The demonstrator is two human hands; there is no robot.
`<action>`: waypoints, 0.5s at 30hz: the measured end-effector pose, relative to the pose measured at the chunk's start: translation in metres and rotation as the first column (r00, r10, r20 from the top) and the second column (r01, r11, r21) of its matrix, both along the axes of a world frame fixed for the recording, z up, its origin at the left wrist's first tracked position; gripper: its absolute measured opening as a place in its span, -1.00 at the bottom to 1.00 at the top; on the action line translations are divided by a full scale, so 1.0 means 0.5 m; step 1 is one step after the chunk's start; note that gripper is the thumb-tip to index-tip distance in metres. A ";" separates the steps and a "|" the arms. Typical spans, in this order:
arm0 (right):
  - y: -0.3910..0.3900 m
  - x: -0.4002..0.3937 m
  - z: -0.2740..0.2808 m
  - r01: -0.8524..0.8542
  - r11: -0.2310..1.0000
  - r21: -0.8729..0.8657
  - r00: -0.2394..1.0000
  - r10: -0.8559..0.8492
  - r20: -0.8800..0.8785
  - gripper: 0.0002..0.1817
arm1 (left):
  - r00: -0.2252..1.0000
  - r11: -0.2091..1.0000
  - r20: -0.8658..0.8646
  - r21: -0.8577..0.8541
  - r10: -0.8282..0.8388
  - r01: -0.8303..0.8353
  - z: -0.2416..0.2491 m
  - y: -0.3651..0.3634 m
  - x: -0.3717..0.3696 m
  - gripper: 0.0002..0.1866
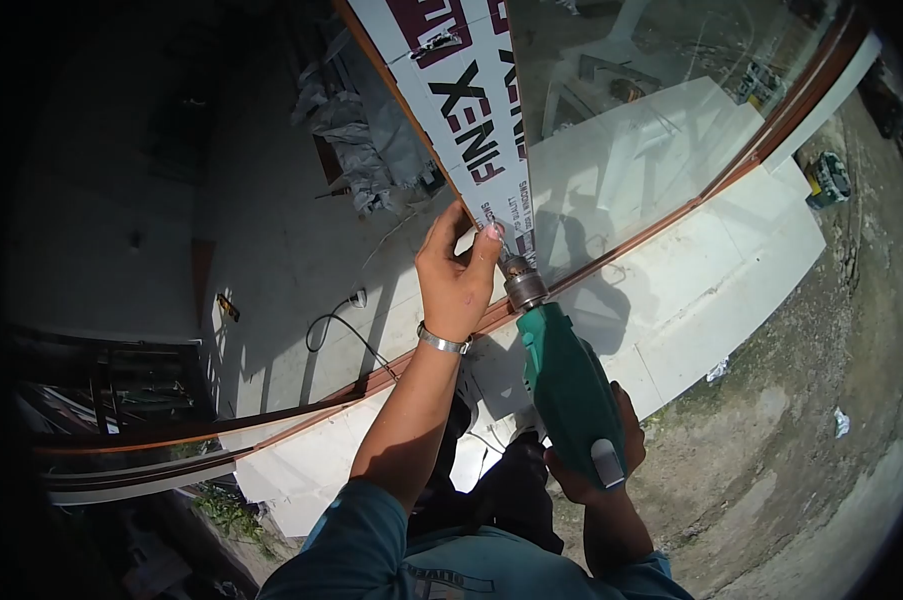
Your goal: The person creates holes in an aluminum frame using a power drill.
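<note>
A green power drill (569,385) with a metal chuck (523,282) is in my right hand (623,440), whose fingers wrap round its handle. The drill's tip points up at the lower end of a panel (476,130) covered in white film with dark red and black print. My left hand (459,270) is at the panel's lower left edge, thumb and fingers pinched together beside the drill bit. Whether the fingers grip the panel edge or a small part is hard to tell. A metal band is round my left wrist.
A brown frame rail (611,258) curves across the view below the panel, with glass to the right. White tiles (711,265) form a ledge. A black cable with a plug (358,298) and crumpled plastic (356,150) lie on the floor. A bucket (828,178) stands at the right.
</note>
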State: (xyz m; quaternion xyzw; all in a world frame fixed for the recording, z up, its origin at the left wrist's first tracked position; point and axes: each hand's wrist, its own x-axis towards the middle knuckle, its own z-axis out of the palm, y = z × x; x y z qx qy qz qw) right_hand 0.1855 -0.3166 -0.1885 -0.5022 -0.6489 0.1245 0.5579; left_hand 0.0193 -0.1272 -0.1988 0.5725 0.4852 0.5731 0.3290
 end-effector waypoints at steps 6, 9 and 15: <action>-0.017 0.017 -0.023 0.090 0.996 -0.004 0.974 -0.087 0.211 -0.12 | 1.000 0.999 -0.009 -0.049 0.020 -0.020 0.021 -0.010 0.007 -0.48; -0.021 0.018 -0.064 0.058 0.987 -0.152 0.995 -0.069 -0.066 -0.06 | 0.998 0.999 -0.044 -0.008 0.044 -0.045 0.024 -0.007 0.013 -0.48; -0.009 0.023 -0.070 0.050 0.987 -0.156 0.995 -0.063 -0.080 -0.05 | 0.993 0.994 -0.053 -0.012 0.109 -0.110 0.027 -0.003 0.020 -0.51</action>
